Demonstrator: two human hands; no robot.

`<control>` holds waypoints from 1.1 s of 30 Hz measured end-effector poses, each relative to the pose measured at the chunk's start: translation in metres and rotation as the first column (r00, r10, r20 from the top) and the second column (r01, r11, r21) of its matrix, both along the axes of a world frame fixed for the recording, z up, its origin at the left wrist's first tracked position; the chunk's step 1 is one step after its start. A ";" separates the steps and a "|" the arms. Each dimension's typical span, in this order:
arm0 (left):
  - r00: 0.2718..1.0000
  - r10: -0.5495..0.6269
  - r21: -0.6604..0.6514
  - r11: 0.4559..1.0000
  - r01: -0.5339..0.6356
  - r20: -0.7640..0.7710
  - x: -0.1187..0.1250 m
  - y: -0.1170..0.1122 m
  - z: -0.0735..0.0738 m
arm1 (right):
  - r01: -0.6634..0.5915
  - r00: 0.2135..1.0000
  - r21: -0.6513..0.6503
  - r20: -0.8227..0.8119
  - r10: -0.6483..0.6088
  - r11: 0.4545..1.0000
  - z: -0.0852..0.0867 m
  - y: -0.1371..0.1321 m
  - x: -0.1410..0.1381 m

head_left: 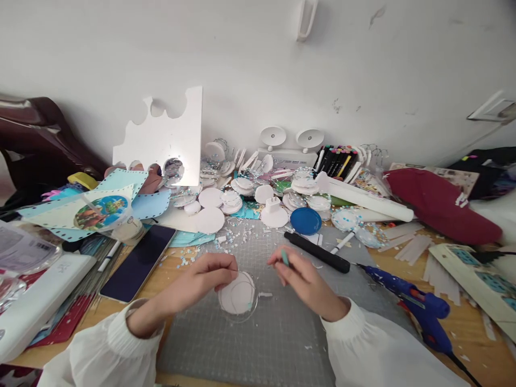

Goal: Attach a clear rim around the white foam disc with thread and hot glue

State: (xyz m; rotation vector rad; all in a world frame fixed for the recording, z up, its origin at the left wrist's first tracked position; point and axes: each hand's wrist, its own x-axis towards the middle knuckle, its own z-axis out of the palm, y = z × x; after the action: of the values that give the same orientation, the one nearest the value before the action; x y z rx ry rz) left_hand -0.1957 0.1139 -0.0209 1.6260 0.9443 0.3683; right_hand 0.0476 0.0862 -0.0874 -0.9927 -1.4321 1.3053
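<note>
My left hand (205, 278) pinches the top edge of a round clear dish with a white disc in it (238, 296), which rests on the grey cutting mat (266, 333). My right hand (300, 277) hovers just right of the dish, fingers closed round a thin teal tool (285, 258). Both wrists wear white sleeves.
A black marker (317, 251) and a blue lid (305, 220) lie beyond the mat. A blue glue gun (415, 303) lies to the right, a dark phone (139, 262) to the left. Piles of white discs (212, 217), a cut foam board (165, 137), markers and paper crowd the back.
</note>
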 end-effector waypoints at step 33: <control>0.994 0.021 0.260 0.966 0.007 -0.106 0.026 -0.013 -0.031 | 0.033 0.954 0.377 0.266 -0.142 0.926 0.050 -0.047 0.001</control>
State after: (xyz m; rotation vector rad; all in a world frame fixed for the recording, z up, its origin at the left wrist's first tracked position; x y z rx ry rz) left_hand -0.1692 0.1009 -0.0515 1.8977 1.0158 0.4264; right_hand 0.0482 0.0391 -0.0371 -1.0036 -1.7547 0.8018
